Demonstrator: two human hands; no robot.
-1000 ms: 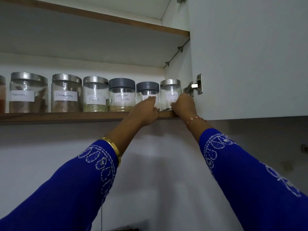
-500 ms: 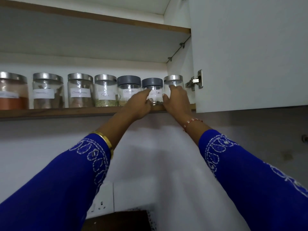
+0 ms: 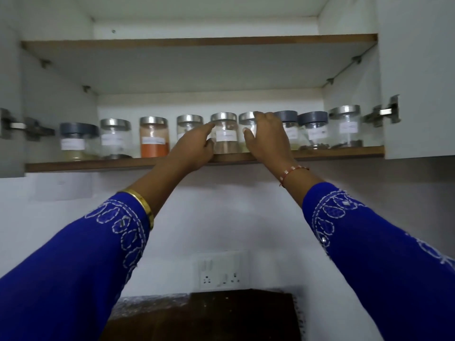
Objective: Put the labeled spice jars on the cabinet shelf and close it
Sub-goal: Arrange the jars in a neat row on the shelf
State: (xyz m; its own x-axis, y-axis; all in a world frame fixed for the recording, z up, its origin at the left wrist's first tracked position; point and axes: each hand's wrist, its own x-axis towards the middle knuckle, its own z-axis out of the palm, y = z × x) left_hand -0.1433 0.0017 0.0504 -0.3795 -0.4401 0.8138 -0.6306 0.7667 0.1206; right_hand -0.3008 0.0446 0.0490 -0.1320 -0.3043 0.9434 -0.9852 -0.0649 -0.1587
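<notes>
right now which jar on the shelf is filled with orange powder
The third jar from the left, steel-lidded, filled with orange powder nearly to its lid. The other jars look mostly clear or hold only a little.

Clear glass jars [image 3: 224,136] are topped with brushed metal lids [image 3: 223,116]; the shelf [image 3: 98,165] is edged in matt wood.

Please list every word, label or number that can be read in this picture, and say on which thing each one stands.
No text can be read.
White paper labels on the spice jars: handwriting too blurred to read.
Orange powder jar: label too faint to read.
Wall socket: no readable marking.
Both hands hide parts of some jars.
</notes>
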